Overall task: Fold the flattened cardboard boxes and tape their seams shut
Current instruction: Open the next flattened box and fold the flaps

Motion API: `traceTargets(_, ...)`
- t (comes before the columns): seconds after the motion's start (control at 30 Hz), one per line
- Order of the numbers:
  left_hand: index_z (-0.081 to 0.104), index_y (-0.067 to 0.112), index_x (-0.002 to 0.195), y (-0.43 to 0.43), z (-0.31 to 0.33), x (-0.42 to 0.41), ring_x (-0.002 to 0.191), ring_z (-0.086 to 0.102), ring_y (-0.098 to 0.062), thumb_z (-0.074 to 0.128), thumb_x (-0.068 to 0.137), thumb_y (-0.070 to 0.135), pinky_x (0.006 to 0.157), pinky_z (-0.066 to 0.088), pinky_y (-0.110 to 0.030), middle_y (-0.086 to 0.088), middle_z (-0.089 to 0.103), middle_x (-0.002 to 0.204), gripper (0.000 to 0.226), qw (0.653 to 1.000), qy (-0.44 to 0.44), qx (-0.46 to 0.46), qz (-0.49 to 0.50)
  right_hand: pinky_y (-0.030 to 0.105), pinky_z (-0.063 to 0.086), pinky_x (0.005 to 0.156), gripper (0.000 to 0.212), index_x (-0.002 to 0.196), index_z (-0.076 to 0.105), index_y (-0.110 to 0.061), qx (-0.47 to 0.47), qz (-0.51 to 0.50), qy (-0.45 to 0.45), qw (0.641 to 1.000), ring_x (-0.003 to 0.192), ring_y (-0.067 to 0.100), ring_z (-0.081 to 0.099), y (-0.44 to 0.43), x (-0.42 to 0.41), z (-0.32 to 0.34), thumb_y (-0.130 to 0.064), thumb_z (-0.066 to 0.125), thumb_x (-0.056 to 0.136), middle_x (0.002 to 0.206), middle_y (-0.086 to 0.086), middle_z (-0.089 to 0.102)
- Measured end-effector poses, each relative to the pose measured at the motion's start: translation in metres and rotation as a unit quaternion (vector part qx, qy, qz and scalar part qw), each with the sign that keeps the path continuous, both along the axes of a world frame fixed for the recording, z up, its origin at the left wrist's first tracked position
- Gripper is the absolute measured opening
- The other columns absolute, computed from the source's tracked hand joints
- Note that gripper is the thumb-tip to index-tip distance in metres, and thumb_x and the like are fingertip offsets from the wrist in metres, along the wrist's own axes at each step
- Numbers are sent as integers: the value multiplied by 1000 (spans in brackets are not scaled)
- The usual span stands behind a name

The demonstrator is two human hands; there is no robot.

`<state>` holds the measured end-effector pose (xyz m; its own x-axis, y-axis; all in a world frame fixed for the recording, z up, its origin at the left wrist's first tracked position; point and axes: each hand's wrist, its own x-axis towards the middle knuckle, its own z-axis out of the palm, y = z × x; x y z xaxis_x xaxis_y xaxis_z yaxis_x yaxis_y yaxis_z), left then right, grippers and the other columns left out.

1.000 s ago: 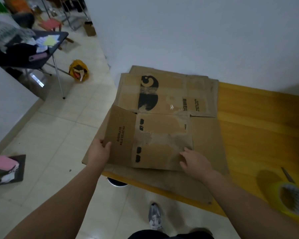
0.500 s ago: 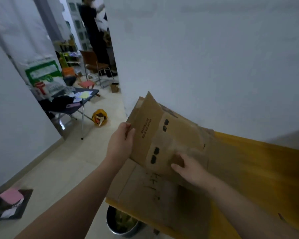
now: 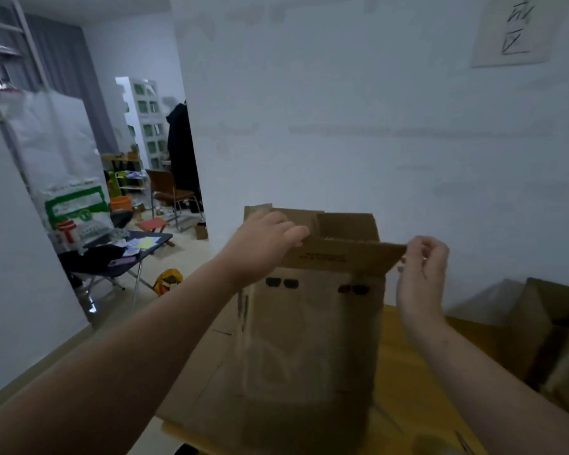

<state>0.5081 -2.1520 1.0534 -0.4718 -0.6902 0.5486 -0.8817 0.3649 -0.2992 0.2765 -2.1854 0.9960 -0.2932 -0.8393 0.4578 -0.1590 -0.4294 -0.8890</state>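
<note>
A brown cardboard box (image 3: 309,339) stands upright over the yellow wooden table (image 3: 408,389), its top flaps spread open. My left hand (image 3: 263,244) grips the left end of the near top flap, fingers curled over its edge. My right hand (image 3: 421,267) pinches the right end of the same flap. More flattened cardboard (image 3: 194,389) lies under the box at the table's left edge. The tape roll is out of view.
More cardboard boxes (image 3: 539,323) sit at the right on the table. A white wall rises close behind. To the left, a dark folding table (image 3: 122,254) with papers, a yellow bag (image 3: 168,279) on the tiled floor and a chair (image 3: 171,195) stand beyond.
The flattened box was lifted off the stack, turned upright and opened out. Both hands went from its sides to its top flap. The camera tilted up.
</note>
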Motion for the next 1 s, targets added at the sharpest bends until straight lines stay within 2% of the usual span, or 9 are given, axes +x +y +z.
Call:
traceTargets(0.13,63,18,104,13,-21,8,91,55,-23,70,64,-4,83,34,-33,2,66,91,47,993,-119,-10,17,37,43,96,46,132,39,-18,62,45,74,994,118,22,46,5,-34,-10,-49,41,98,133,7,40)
traceTargets(0.27,66,18,99,28,-31,19,90,57,-24,68,63,-8,87,31,-34,2,66,92,45,992,-113,-33,48,39,42,99,72,145,30,-22,195,149,193,950,125,24,42,14,-37,-16,-59,53,88,146,6,31)
traceTargets(0.37,66,20,100,36,-34,23,95,58,-24,67,64,-9,92,29,-37,3,67,95,46,992,-106,-34,67,45,44,102,69,146,30,-25,256,195,213,923,129,27,40,18,-24,-22,-58,53,89,150,6,29)
traceTargets(0.47,67,20,100,38,-35,27,95,59,-25,73,63,-8,91,29,-38,3,68,96,47,992,-100,-25,68,43,45,99,58,144,37,-17,303,208,203,908,129,28,42,18,-9,-27,-48,51,96,148,7,34)
traceTargets(0.6,67,20,100,42,-38,43,92,61,-25,78,60,-3,85,29,-33,2,68,96,47,995,-74,1,63,45,53,88,44,124,47,-4,338,152,133,919,97,29,51,5,7,-32,-40,52,98,118,14,50)
traceTargets(0.7,65,16,101,46,-45,51,89,62,-25,65,66,-2,85,33,-33,-2,68,96,40,997,-64,4,37,43,58,63,29,109,50,1,362,112,28,925,88,35,57,-12,14,-37,-22,61,95,113,23,57)
traceTargets(0.77,65,13,100,45,-47,56,87,63,-26,55,68,-2,87,41,-36,-4,67,93,36,998,-48,-3,27,37,55,46,26,116,49,1,371,101,21,923,89,39,60,-21,19,-43,0,59,92,115,25,57)
traceTargets(0.87,64,14,101,38,-45,66,84,61,-25,55,75,9,87,40,-36,-4,65,91,28,998,-37,-21,42,39,55,50,19,107,55,3,383,105,-7,918,89,41,62,-27,29,-47,11,48,92,108,27,61)
traceTargets(1.0,59,20,101,22,-43,82,91,53,-25,52,88,26,86,29,-37,-1,59,97,16,997,-13,12,79,39,54,60,16,109,54,-9,315,114,-77,939,82,27,59,-29,36,-34,0,50,97,97,10,61)
